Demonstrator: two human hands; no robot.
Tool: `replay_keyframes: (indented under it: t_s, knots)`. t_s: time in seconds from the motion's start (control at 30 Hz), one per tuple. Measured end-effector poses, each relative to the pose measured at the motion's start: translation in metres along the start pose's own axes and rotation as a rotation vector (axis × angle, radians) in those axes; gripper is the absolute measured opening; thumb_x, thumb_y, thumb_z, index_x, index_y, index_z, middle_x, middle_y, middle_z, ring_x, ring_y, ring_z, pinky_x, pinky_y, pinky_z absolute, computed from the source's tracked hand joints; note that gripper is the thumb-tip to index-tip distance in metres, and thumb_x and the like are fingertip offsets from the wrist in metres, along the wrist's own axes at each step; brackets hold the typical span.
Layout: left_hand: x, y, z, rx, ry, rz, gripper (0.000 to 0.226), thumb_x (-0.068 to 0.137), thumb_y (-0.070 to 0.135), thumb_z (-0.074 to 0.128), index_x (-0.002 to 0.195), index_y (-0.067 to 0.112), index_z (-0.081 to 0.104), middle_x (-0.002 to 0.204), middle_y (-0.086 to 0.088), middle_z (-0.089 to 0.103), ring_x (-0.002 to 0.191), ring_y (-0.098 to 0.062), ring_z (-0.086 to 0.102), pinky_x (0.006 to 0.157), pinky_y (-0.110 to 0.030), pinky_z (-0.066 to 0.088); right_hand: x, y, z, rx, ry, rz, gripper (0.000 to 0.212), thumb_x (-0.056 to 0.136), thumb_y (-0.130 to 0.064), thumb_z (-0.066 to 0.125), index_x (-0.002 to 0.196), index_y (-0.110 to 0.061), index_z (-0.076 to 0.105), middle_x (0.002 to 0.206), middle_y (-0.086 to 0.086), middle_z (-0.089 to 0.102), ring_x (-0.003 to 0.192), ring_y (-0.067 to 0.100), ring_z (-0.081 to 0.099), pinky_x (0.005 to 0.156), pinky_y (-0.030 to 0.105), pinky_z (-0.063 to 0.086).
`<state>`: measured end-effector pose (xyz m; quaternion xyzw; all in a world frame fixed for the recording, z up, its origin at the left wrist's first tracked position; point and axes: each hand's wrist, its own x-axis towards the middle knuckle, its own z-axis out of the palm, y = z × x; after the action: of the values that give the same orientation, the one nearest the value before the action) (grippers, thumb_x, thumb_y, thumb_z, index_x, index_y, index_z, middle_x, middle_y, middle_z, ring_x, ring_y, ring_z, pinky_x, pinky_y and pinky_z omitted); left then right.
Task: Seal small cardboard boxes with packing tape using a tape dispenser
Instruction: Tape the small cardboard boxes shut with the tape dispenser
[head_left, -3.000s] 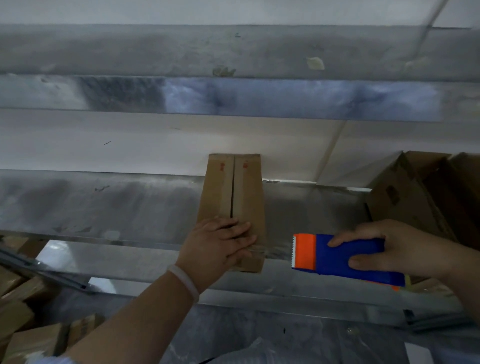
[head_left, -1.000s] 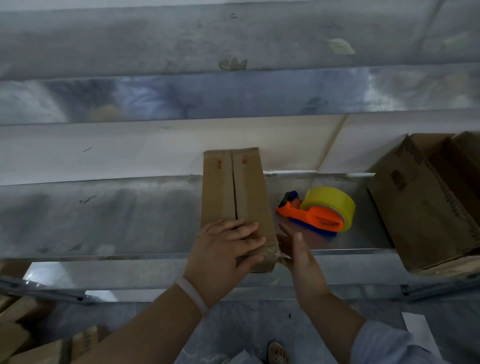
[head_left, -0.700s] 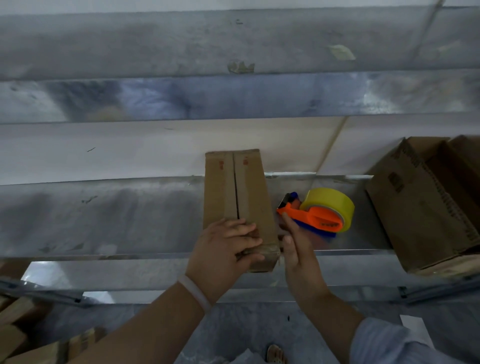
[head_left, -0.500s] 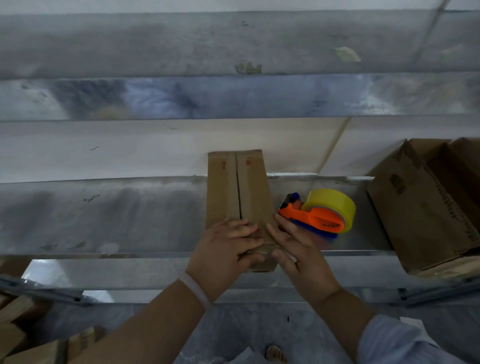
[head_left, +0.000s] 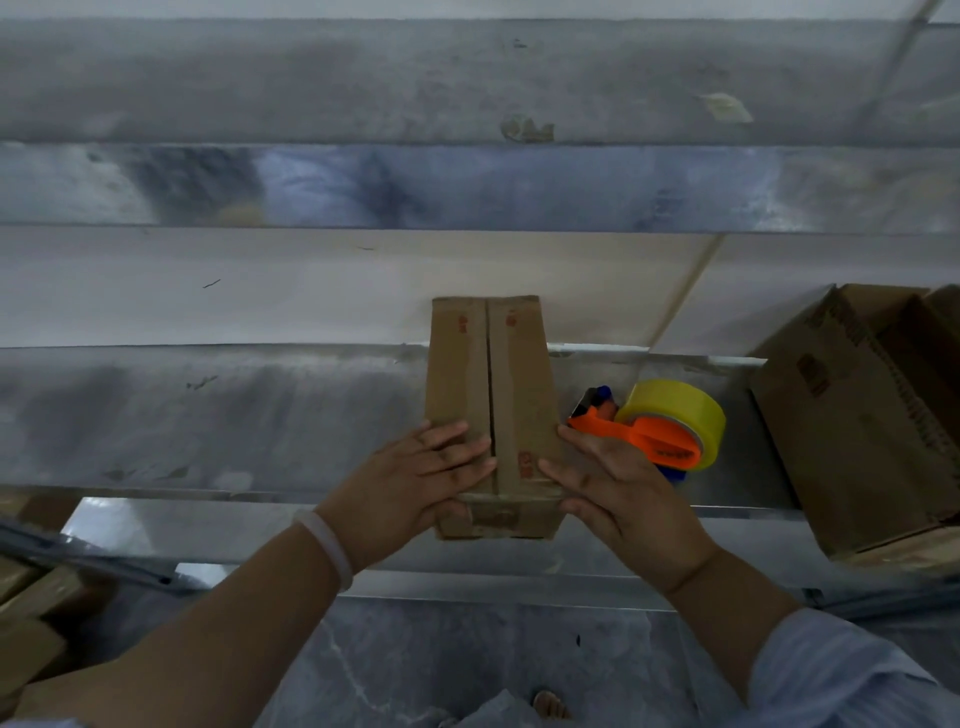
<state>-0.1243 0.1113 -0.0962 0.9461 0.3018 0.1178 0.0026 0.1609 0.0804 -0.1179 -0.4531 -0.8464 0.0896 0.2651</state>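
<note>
The long cardboard box lies lengthwise on the metal counter, its near end at the counter's front edge and its far end against the pale wall behind. Both hands sit on that near end. The left hand has its fingers straight and close together, flat across the top up to the centre seam. The right hand has its fingers spread apart along the box's right top edge, with the thumb down on the near end face. Neither hand holds a tool. A glossy band seems to run along the seam and over the near end, so this looks like the rubbing-down step, pressing the tape's end onto the cardboard. Whether the far end is taped cannot be told. The next move probably calls for turning or shifting the box, or for the right hand to reach the tape dispenser, which lies on its side just right of the box, partly behind that hand. A large carton fills the counter's right end near the dispenser, leaving little room there. More boxes lie below the front left corner.
</note>
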Motion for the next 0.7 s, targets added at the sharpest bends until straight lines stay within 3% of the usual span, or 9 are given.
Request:
replay_keyframes:
  t_s: [0.1, 0.17, 0.27, 0.33, 0.4, 0.53, 0.63, 0.7]
  knots:
    - [-0.003, 0.004, 0.002, -0.112, 0.091, -0.155, 0.057, 0.089, 0.044, 0.049, 0.137, 0.012, 0.049, 0.147, -0.012, 0.04, 0.137, -0.034, 0.035, 0.106, -0.053, 0.038, -0.003, -0.006, 0.0, 0.044, -0.011, 0.061, 0.04, 0.098, -0.039, 0.048, 0.137, -0.031, 0.049, 0.151, -0.001, 0.038, 0.134, 0.017, 0.041, 0.108, 0.03, 0.037]
    - [-0.011, 0.012, 0.008, -0.33, 0.214, -0.408, 0.076, 0.085, 0.055, 0.053, 0.146, 0.015, 0.032, 0.154, -0.013, 0.026, 0.142, -0.027, 0.026, 0.113, -0.042, 0.03, -0.007, -0.016, 0.004, 0.299, -0.058, 0.257, 0.047, 0.099, -0.038, 0.045, 0.144, -0.039, 0.033, 0.155, -0.017, 0.026, 0.141, 0.0, 0.025, 0.112, 0.013, 0.024]
    - [-0.011, 0.043, 0.02, -0.977, 0.348, -0.724, 0.074, 0.091, 0.049, 0.047, 0.149, 0.027, 0.006, 0.153, 0.006, 0.028, 0.139, -0.006, 0.03, 0.113, -0.025, 0.031, -0.006, -0.038, 0.018, 0.786, -0.034, 0.603, 0.055, 0.095, -0.043, 0.039, 0.143, -0.05, 0.014, 0.144, -0.042, 0.023, 0.136, -0.016, 0.02, 0.112, 0.01, 0.021]
    - [-0.005, 0.06, 0.032, -1.21, 0.416, -0.876, 0.069, 0.088, 0.046, 0.041, 0.145, 0.036, 0.003, 0.144, 0.022, 0.03, 0.127, 0.016, 0.034, 0.101, -0.008, 0.037, -0.002, -0.052, 0.029, 0.896, -0.001, 0.748, 0.059, 0.089, -0.055, 0.032, 0.144, -0.052, 0.01, 0.142, -0.042, 0.022, 0.133, -0.016, 0.023, 0.106, 0.007, 0.022]
    - [-0.001, 0.067, 0.041, -1.25, 0.49, -0.951, 0.07, 0.088, 0.047, 0.037, 0.149, 0.03, 0.008, 0.145, 0.019, 0.033, 0.119, 0.023, 0.035, 0.094, -0.001, 0.035, 0.001, -0.061, 0.037, 0.928, 0.019, 0.811, 0.067, 0.086, -0.06, 0.027, 0.148, -0.044, 0.008, 0.147, -0.03, 0.021, 0.131, -0.01, 0.022, 0.099, 0.007, 0.02]
    - [0.001, 0.064, 0.045, -1.208, 0.571, -0.905, 0.063, 0.093, 0.037, 0.035, 0.149, 0.01, 0.023, 0.133, 0.018, 0.046, 0.114, 0.02, 0.046, 0.088, 0.001, 0.037, 0.005, -0.066, 0.042, 0.91, 0.107, 0.796, 0.055, 0.099, -0.042, 0.026, 0.151, -0.027, 0.024, 0.153, -0.011, 0.033, 0.137, -0.001, 0.03, 0.108, 0.015, 0.025]
    - [-0.008, 0.057, 0.043, -1.046, 0.51, -0.853, 0.077, 0.091, 0.061, 0.036, 0.15, 0.013, 0.023, 0.133, 0.017, 0.049, 0.118, 0.013, 0.048, 0.092, -0.005, 0.04, 0.002, -0.064, 0.042, 0.876, 0.109, 0.723, 0.055, 0.096, -0.041, 0.026, 0.148, -0.023, 0.033, 0.147, -0.009, 0.043, 0.136, 0.001, 0.036, 0.113, 0.022, 0.029]
    - [-0.018, 0.046, 0.041, -0.936, 0.405, -0.801, 0.085, 0.086, 0.071, 0.034, 0.15, 0.017, 0.022, 0.135, 0.023, 0.045, 0.121, 0.014, 0.044, 0.095, -0.005, 0.037, -0.002, -0.057, 0.04, 0.87, 0.072, 0.683, 0.052, 0.096, -0.043, 0.029, 0.145, -0.027, 0.037, 0.143, -0.016, 0.047, 0.133, -0.003, 0.038, 0.107, 0.012, 0.033]
